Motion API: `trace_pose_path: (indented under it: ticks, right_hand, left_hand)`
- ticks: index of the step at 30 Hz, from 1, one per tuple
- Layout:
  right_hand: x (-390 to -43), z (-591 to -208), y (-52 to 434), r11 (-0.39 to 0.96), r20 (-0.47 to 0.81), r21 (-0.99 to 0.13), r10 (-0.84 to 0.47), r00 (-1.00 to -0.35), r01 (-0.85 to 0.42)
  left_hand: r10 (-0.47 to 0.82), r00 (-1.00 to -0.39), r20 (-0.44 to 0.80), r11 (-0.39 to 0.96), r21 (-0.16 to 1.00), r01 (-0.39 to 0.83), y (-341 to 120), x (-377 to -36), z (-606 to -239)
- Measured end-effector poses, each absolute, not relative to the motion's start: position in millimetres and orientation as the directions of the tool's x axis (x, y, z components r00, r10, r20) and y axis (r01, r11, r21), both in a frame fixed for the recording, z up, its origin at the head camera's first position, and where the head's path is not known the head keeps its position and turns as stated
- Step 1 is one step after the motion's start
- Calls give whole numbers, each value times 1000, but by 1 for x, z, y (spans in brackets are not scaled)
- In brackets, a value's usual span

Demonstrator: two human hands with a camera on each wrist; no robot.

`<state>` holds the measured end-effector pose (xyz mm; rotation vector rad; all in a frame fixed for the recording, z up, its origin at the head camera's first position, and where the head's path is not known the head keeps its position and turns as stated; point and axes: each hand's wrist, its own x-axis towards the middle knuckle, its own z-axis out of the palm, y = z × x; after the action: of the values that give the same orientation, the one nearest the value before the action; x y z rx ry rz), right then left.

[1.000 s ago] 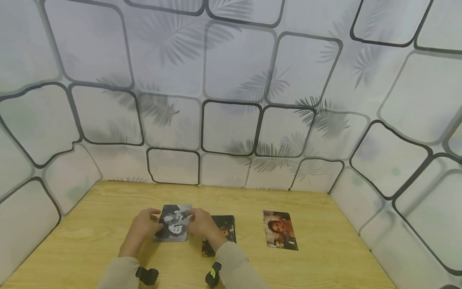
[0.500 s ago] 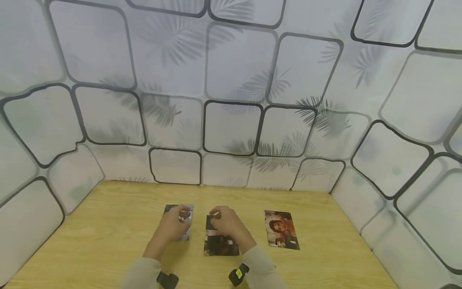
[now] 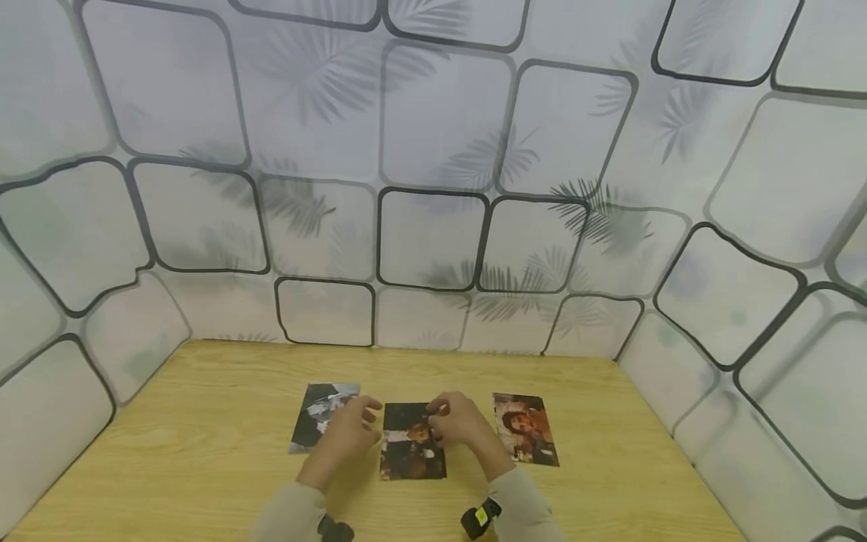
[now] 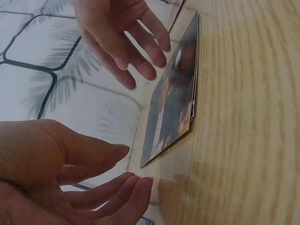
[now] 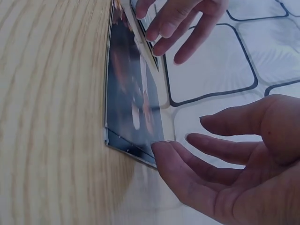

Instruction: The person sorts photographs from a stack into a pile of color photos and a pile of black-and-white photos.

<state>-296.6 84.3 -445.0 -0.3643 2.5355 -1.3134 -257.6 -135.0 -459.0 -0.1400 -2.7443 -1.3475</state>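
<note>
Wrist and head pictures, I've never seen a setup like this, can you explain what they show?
There's no robot here, just a person's bare left hand and right hand. The wide picture looks forward and down from the person's head. The two close ones come from the left wrist camera and right wrist camera.

On the wooden table lie a black-and-white photo, a dark middle photo and a reddish photo. Neither hand appears to hold anything. The right one is at the middle photo's edge, but I can't tell whether it touches.
</note>
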Motion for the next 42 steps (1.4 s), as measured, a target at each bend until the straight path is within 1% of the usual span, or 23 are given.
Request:
trace_pose_path:
  ticks: [4, 11, 19, 23, 29, 34, 42]
  right_hand:
    - [-297, -448, 88, 572, -132, -816, -317, -939, -78]
    - [-295, -450, 90, 541, -152, -840, -300, -942, -37]
    - [-296, -450, 93, 531, -146, -847, -285, -947, -29]
    - [-296, -450, 95, 527, -140, -850, -270, -953, -24]
    - [-295, -451, 95, 499, -138, -866, -274, -952, -18]
    - [-295, -452, 98, 503, -139, -864, -277, -951, -21]
    - [-296, -453, 103, 480, -158, -877, -303, -940, -7]
  left_hand:
    - [45, -993, 108, 617, 779, 113, -131, -259, -459]
    - [50, -995, 86, 598, 795, 99, -125, -260, -458]
    - [41, -996, 82, 605, 791, 90, -122, -260, -458]
    - [61, -994, 90, 605, 789, 108, -120, -260, -459]
    - [49, -993, 104, 618, 778, 112, -120, -259, -460]
    - [63, -992, 108, 614, 779, 123, -119, -261, -460]
    - [33, -998, 44, 601, 797, 55, -118, -263, -459]
